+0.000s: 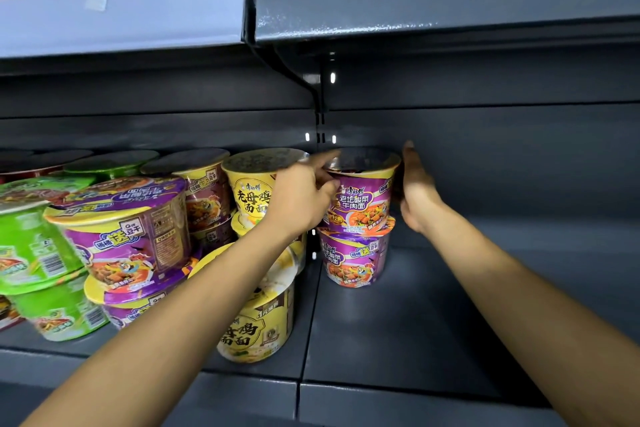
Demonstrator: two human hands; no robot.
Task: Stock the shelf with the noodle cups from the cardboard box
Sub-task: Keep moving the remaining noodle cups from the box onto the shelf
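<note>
The purple noodle cup with a dark foil lid (362, 199) sits right of frame centre, stacked on a second purple cup (353, 262) at the back of the dark grey metal shelf (415, 322). My left hand (306, 192) covers its left side, forefinger stretched over the rim, the other fingers curled against the wall. My right hand (414, 189) lies flat on its right side, fingers straight; where palm meets cup is hidden. To the left, yellow noodle cups (251, 191) stand partly behind my forearm, then purple (124, 229) and green cups (31, 243), cut off at the frame's left edge.
</note>
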